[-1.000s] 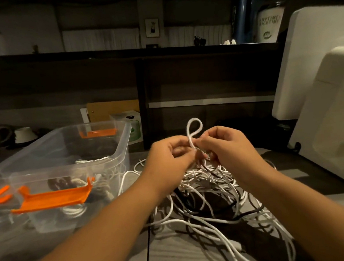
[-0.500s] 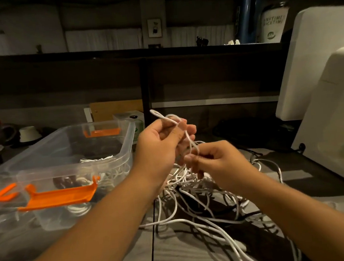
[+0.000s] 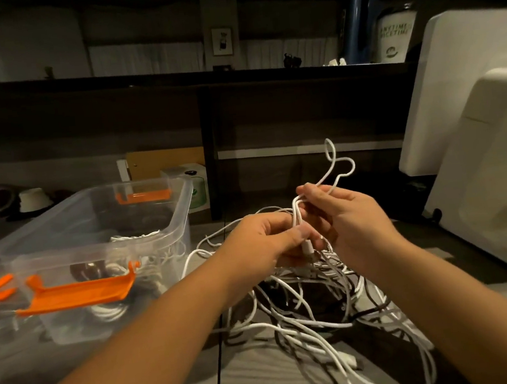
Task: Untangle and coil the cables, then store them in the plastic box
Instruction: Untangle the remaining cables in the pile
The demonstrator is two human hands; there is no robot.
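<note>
While the left hand [image 3: 266, 243] pinches a white cable [image 3: 295, 214] between thumb and fingers, the right hand [image 3: 350, 216] just beside it has its fingers curled round the same cable, a little higher. Above the right hand the cable rises in a thin twisted loop. Below both hands it runs down into the tangle [image 3: 313, 316] of white and some dark cables, which lies near the middle of the worktop [image 3: 264, 382]. At the left side of the worktop stands the clear plastic box [image 3: 181, 198] with orange latches [image 3: 79, 293]; white coils [image 3: 135, 235] lie inside it.
</note>
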